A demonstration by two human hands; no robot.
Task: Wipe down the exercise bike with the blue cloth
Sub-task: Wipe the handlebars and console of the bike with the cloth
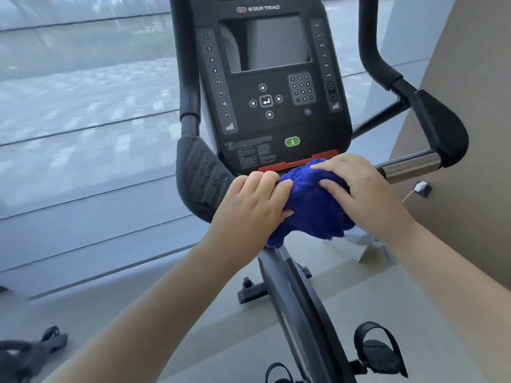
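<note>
From the head camera, the blue cloth (pixel 312 211) is bunched up against the exercise bike (pixel 293 305), just under the lower edge of its console (pixel 249 128) and touching the red strip (pixel 287 165) there. The left hand (pixel 254 203) grips the cloth's left side, fingers curled over its top and the thumb dug in underneath. The right hand (pixel 367 194) clasps the cloth's right side, fingers bent across the top with the thumb pressed into the near face. A green button (pixel 292 141) sits on the console just above the strip. Black padded handlebar grips flank the console, the left grip (pixel 199 172) near the left hand, the right grip (pixel 439 131) beyond a chrome bar (pixel 412 165). A strapped pedal (pixel 381 352) hangs low at the right.
</note>
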